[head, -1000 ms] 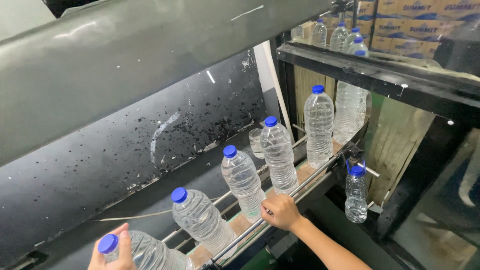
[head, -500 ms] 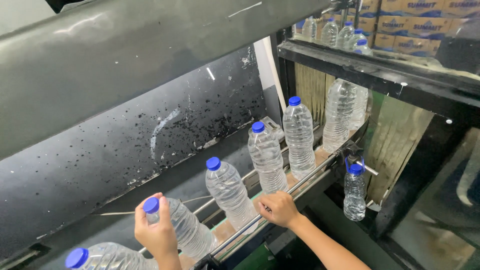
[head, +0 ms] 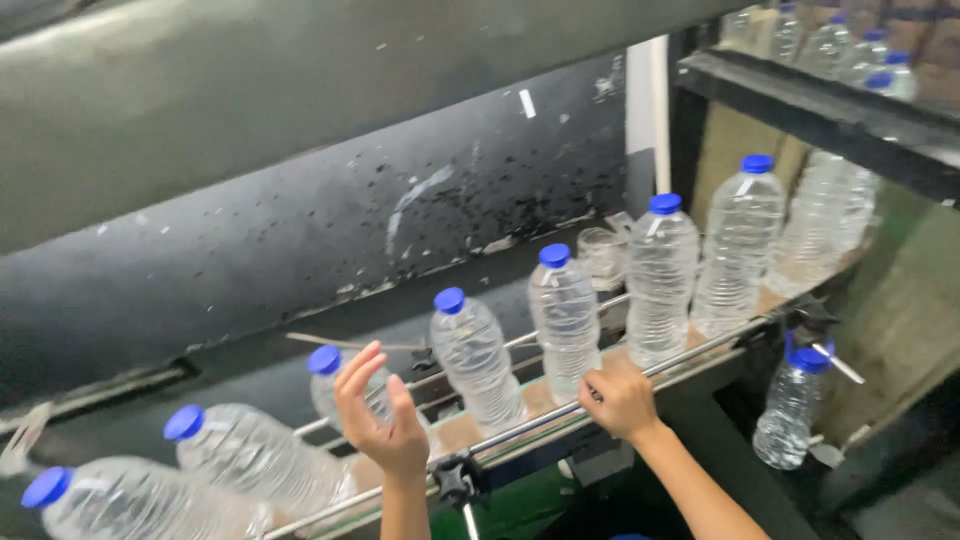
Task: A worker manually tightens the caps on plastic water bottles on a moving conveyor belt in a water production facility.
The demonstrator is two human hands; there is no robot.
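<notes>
My left hand (head: 385, 425) is raised at about seven o'clock in my view, fingers spread and loosely curled, holding nothing; it hangs just in front of a clear water bottle with a blue cap (head: 335, 385), whose cap shows at ten o'clock from my palm, and I cannot tell whether my fingertips touch it. My right hand (head: 620, 400) sits near six o'clock, curled down over the front guide rail (head: 700, 352) of the conveyor (head: 545, 398), fingers pressed together on the rail rather than on any bottle. Between my two hands stands another capped bottle (head: 475, 362), upright on the belt, and just at twelve o'clock from my right hand stands a further one (head: 565, 318). More bottles run up the line toward two o'clock, the nearest of them (head: 660, 280) beside a small uncapped clear container (head: 603, 257). Two bottles at eight o'clock (head: 255, 462) lean over. A single bottle (head: 790, 405) stands off the belt at four o'clock, below the rail. A dark speckled panel (head: 300, 230) backs the line.
</notes>
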